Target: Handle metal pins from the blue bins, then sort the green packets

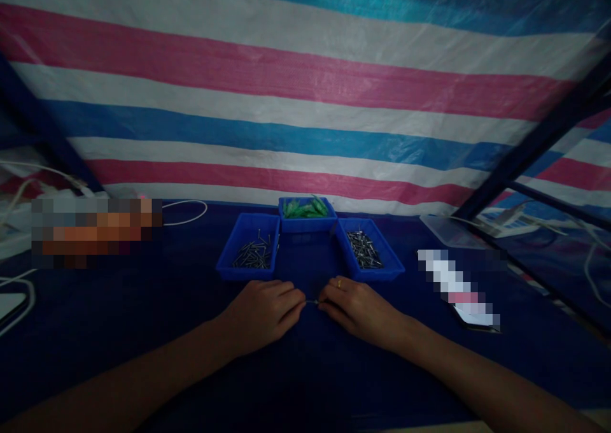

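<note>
My left hand (267, 312) and my right hand (356, 309) meet near the middle of the dark blue table, fingertips a short way apart. Between them runs a thin metal piece (311, 302), pinched at one end by each hand. A ring is on a finger of my right hand. Just beyond my left hand is a blue tray (229, 245) of loose screws (256, 253). Beyond my right hand, another blue tray (389, 255) holds small metal pieces (365, 250). Green items (305, 208) lie in a third blue tray (310, 225) behind.
A blurred orange object (95, 232) and a white cable (203, 213) are at the left. To the right are a clear plastic lid (443, 230), a partly blurred phone-like object (477, 315) and a power strip (510, 225). Striped sheeting (286, 102) hangs behind.
</note>
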Demonstrator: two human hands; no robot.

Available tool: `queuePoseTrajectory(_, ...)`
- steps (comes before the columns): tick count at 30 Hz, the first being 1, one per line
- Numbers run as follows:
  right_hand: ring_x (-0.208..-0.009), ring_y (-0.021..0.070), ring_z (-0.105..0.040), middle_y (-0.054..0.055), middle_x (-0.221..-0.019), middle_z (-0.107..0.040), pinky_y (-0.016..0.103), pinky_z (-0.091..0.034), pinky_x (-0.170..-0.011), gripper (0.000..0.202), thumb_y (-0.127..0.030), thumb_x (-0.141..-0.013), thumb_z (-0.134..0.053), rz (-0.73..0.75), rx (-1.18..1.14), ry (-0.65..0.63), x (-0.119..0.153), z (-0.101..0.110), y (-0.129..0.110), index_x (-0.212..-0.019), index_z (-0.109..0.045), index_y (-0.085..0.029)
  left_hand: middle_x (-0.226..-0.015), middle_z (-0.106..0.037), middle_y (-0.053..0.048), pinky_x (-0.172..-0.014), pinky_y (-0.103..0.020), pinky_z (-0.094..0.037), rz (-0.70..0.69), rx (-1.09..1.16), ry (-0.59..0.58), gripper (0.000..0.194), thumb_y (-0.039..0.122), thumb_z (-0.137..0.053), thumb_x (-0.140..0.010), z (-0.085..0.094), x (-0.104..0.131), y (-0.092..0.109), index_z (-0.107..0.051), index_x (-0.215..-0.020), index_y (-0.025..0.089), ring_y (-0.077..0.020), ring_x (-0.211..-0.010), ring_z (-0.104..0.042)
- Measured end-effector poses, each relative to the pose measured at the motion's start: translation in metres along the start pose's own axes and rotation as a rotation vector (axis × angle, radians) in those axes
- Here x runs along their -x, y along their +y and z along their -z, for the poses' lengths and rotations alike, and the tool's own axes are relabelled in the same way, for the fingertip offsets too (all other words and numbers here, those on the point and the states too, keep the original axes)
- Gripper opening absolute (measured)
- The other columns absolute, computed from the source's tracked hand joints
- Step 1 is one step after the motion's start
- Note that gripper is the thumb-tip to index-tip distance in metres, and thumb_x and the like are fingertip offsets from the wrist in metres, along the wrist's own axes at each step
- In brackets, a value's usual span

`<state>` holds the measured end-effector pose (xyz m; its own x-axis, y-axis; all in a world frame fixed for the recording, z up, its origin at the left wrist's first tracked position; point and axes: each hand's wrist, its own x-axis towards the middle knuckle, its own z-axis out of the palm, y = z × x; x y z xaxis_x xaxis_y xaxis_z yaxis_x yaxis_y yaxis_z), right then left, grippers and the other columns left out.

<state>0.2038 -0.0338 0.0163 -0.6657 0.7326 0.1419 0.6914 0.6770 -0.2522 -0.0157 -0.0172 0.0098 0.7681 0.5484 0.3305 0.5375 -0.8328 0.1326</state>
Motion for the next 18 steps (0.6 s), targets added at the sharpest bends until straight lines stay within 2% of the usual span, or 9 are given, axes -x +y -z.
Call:
queuePoseTrajectory(4, -0.074, 0.0147, -0.056, 0.004, -0.08, -0.059, 0.026, -0.044, -0.067, 0.013, -0.021, -0.09, -0.045, -0.027, -0.026, 0.007, 0.0008, 0.0008, 0.0005, -0.089, -0.056, -0.016, -0.072, -0.061, 0.001, -0.059, -0.022, -0.041, -0.008, -0.012, 0.034, 0.018, 0.022, -0.042, -0.089, -0.0013, -0.001, -0.0001, -0.06, -0.086, 0.018, -0.0118, -0.066, -0.059)
queuePoseTrajectory(9, -0.075, 0.0149, -0.057, 0.004, -0.081, -0.06, 0.028, -0.045, -0.069, 0.014, -0.021, -0.091, -0.042, -0.062, -0.084, 0.088, 0.0008, 0.0052, -0.0011, -0.09, -0.055, -0.016, -0.073, -0.061, 0.001, -0.058, -0.023, -0.041, 0.04, -0.021, -0.047, 0.016, 0.021, -0.042, -0.088, -0.0017, -0.0017, -0.0005, -0.057, -0.082, 0.018, -0.0125, -0.065, -0.059)
queuePoseTrajectory(18, -0.075, 0.0138, -0.057, 0.004, -0.081, -0.061, 0.026, -0.047, -0.069, 0.016, -0.022, -0.092, -0.042, 0.093, -0.171, 0.205, 0.0044, 0.008, -0.0069, -0.095, -0.057, -0.016, -0.073, -0.062, 0.002, -0.057, -0.023, -0.04, 0.037, -0.031, -0.09, 0.015, 0.022, -0.044, -0.088, -0.0038, -0.0014, 0.0013, -0.055, -0.08, 0.018, -0.013, -0.066, -0.059)
